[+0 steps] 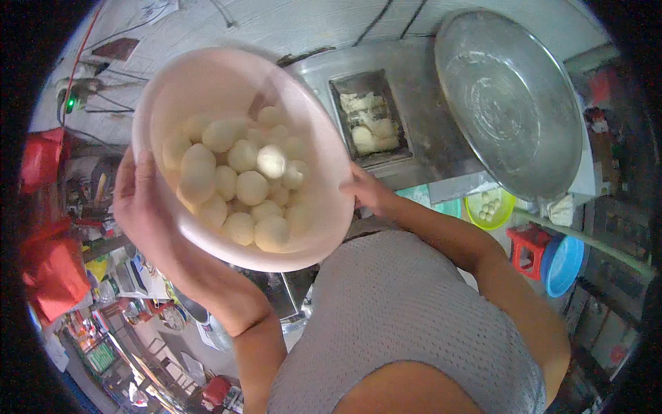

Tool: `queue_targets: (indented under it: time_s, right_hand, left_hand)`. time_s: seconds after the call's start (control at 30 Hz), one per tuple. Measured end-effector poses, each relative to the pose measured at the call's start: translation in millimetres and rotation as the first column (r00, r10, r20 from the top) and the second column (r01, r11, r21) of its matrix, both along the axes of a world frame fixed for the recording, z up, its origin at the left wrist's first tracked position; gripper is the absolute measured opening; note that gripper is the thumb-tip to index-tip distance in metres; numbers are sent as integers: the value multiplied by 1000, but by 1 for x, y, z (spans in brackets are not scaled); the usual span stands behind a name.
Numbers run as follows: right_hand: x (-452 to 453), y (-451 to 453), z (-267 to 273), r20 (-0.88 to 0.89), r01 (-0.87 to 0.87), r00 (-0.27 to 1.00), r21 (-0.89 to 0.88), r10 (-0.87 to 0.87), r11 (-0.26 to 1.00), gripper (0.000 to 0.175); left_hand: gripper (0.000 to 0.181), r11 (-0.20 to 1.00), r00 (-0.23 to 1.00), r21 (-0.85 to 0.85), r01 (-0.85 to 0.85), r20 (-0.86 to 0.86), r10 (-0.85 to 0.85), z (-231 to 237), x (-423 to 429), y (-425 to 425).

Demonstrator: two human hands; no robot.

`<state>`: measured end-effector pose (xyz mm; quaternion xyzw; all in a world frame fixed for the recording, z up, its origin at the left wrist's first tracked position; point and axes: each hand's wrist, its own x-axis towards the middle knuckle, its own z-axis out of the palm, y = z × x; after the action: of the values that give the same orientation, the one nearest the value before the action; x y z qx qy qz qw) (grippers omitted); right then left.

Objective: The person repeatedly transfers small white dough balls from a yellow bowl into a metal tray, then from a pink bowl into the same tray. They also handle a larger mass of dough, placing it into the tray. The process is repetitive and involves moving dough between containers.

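Observation:
A pale pink plastic basin [315, 129] is held up before me, tilted so that its inside faces the camera. Many smooth off-white balls [252, 188], some rounder and some egg-shaped, are heaped in its lower part; I cannot tell what they are made of. My left hand [150, 207] grips the rim at the left, its thumb over the edge. At the right side of the rim, my right hand [368, 190] holds on, with part of its fingers hidden by the basin. Beyond it, a metal worktop has a rectangular opening [373, 121] with pale lumps [370, 135] inside.
A large metal basin [509, 103] stands tilted at the upper right. Lower down are a yellow-green basin [489, 207] with small pale balls, a red plastic stool [527, 251] and a blue basin [563, 266]. Red bags [54, 274] hang at the left, above cluttered shelves.

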<state>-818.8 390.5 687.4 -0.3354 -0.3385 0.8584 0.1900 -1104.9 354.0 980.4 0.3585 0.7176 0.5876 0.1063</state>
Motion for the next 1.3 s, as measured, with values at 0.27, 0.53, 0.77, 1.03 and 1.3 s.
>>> queue_targets:
  time_s: [0.27, 0.53, 0.77, 1.03, 1.3]
  right_hand:
    - [7, 3, -6, 71, -37, 997, 60, 33, 998, 61]
    - [-3, -4, -8, 49, 96, 993, 135, -103, 986, 62]
    - [5, -7, 18, 126, 22, 991, 222, -51, 975, 62]
    - [12, 27, -6, 502, -14, 776, 619, -382, 785, 60]
    - [-29, 129, 61, 5, -66, 859, 993, -512, -102, 60]
  left_hand:
    - [39, 991, 991, -54, -121, -71, 117, -7, 15, 16]
    - [38, 999, 998, 32, 1, 66, -3, -5, 11, 31]
    - [38, 999, 995, 37, 0, 98, -3, -2, 40, 37]
    - [39, 998, 997, 43, 50, 58, -53, -1, 27, 54]
    - [41, 997, 996, -32, 77, -39, -78, -3, 11, 65]
